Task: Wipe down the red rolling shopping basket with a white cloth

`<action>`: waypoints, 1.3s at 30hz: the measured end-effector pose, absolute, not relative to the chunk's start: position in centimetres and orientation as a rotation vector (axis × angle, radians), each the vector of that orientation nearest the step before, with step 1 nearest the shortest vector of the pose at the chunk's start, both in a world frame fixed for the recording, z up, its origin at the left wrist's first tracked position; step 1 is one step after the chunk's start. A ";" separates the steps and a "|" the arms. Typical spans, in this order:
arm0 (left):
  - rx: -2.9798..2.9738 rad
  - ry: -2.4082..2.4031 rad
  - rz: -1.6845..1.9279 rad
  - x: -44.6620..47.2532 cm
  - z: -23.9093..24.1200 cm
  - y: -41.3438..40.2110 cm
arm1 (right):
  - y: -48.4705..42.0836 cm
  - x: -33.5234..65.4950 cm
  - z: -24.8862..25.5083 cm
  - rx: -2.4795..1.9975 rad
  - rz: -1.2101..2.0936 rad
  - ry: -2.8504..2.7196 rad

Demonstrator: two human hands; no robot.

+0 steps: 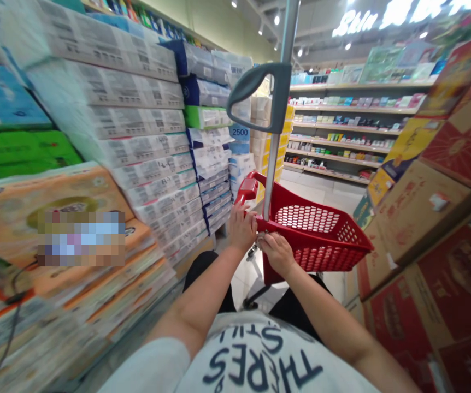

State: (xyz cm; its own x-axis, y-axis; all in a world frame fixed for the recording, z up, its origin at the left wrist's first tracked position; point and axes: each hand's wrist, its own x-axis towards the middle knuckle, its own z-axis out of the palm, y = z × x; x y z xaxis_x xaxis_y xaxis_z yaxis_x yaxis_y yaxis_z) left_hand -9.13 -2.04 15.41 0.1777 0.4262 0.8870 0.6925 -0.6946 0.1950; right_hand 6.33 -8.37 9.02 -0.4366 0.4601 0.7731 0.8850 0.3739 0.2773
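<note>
A red shopping basket (321, 234) on wheels stands in the aisle directly ahead of the person, its grey pull handle (274, 98) rising upright from the near rim. Both hands sit close together at that near edge: the left hand (241, 228) grips the rim beside the handle's pole, and the right hand (277, 252) is closed on the rim just below it. Stacked tissue packs (137, 125) line the left side, cardboard cartons (432, 218) the right.

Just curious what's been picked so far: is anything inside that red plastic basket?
Nothing shows inside the red plastic shopping basket: only its perforated floor and walls. The near corner, behind the left hand and right hand, is hidden.
</note>
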 end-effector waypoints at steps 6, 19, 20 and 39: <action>-2.269 -1.070 -1.459 -9.3 15.9 -2.2 | -8.3 5.7 6.5 -1.234 -0.787 -2.406; -2.364 -1.043 -1.461 -9.1 16.2 -2.0 | -8.2 5.0 2.1 -1.451 -0.634 -2.708; -2.375 -1.034 -1.450 -9.1 16.2 -2.1 | -8.3 5.0 1.7 -1.450 -0.634 -2.716; -2.378 -1.041 -1.472 -9.7 16.1 -1.5 | -8.1 6.8 3.9 -1.403 -0.690 -2.505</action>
State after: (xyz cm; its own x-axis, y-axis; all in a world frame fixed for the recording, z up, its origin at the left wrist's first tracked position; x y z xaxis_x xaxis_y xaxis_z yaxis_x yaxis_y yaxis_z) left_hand -9.74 -1.52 16.06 0.2749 0.4750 0.8359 0.6297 -0.7459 0.2168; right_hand 6.77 -8.09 3.93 -0.5348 0.7550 0.3795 0.8428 0.4442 0.3040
